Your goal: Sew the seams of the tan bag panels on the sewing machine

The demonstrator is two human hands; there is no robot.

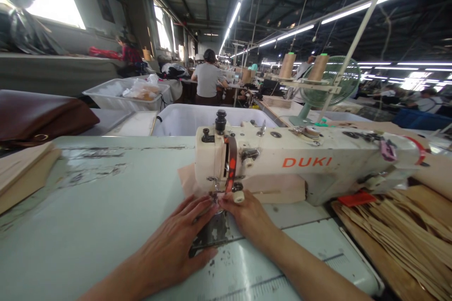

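Observation:
A white sewing machine (261, 155) with orange lettering stands on the pale green table. Under its needle area lies a flat beige piece (278, 188), which looks like leather or fabric; one corner shows to the left of the machine head. My left hand (187, 228) lies flat just left of the needle, fingers stretched out and thumb apart, fingertips at the presser foot. From the right, my right hand (249, 214) reaches in with fingers bent and pressed together at the edge of the beige piece. The fingertips of both hands nearly meet, and they partly hide the stitching spot.
Stacked beige strips (402, 230) lie on a wooden board at right, near a red tray (356, 198). Brown leather (42, 115) and beige panels (24, 171) sit at left. Behind the machine are a white bin (212, 115), thread cones (287, 66), a green fan (334, 80) and a seated person.

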